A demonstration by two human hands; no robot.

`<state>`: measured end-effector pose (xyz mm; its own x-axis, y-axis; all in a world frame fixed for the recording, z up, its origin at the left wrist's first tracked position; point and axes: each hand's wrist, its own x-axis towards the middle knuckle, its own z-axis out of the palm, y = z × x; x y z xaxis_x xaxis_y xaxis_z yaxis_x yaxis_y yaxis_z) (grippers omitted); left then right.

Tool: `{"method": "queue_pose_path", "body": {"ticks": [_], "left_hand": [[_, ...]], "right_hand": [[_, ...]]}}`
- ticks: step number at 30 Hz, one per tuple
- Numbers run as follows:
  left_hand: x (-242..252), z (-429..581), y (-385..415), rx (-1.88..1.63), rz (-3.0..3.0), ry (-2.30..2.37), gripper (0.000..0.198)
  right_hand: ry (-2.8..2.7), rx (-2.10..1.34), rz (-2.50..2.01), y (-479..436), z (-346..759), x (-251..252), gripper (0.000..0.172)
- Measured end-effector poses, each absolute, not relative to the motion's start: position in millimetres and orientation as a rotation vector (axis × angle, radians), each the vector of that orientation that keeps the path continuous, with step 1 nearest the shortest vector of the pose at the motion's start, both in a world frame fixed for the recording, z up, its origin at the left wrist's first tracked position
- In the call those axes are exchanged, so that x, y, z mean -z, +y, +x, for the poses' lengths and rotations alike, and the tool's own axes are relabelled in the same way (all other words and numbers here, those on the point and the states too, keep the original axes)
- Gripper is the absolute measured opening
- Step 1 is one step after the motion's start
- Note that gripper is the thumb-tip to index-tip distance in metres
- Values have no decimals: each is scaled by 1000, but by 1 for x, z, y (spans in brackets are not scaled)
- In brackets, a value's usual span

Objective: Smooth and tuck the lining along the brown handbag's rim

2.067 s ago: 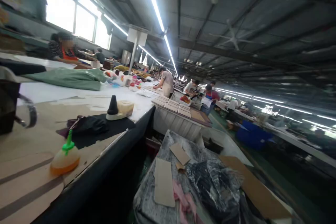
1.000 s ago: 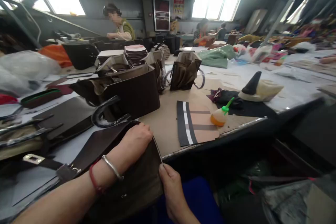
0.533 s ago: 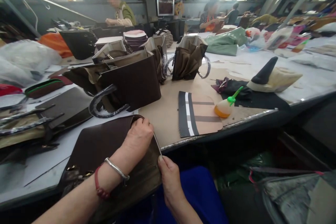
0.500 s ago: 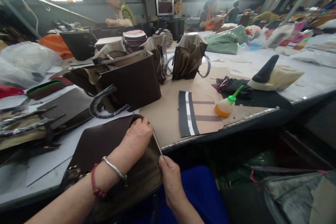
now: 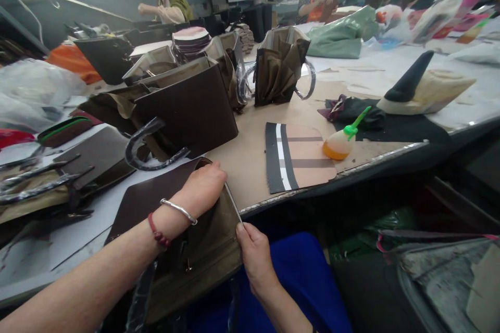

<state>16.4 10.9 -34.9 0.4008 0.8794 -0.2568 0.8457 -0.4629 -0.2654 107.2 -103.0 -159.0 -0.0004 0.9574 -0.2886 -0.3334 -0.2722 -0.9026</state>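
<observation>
A dark brown handbag (image 5: 152,197) lies tilted over the table's front edge, its olive lining side toward me. My left hand (image 5: 205,184), with a silver bangle and a red beaded bracelet on the wrist, is closed on the bag's upper corner; its fingertips are partly hidden. Lower right, my right hand (image 5: 255,255) pinches the bag's pale edge between thumb and fingers. A wrapped handle of this bag hangs below my left forearm. Just beyond stands another brown handbag (image 5: 191,109) with a plastic-wrapped handle (image 5: 135,151).
Right of my hands lie a striped flat piece (image 5: 289,156) and a squeeze bottle (image 5: 339,141) with a green nozzle. A hammer-like tool with a dark spike (image 5: 410,80) rests on black cloth. Another bag (image 5: 279,70) stands behind. Several people work at the back.
The view has tipped down slightly. My left forearm has swung a little and rolled, and the bag has shifted, showing more lining and a hanging handle. Both hands keep their holds.
</observation>
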Motion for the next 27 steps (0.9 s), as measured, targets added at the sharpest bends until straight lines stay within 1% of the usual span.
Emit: {"method": "queue_pose_path", "body": {"ticks": [14, 27], "left_hand": [[42, 18, 13, -545, -2551, -1600, 25], [44, 19, 22, -540, -2598, -1625, 23]], "right_hand": [[-813, -1514, -1209, -104, 108, 161, 34], [-831, -1508, -1194, -104, 108, 160, 32]]}}
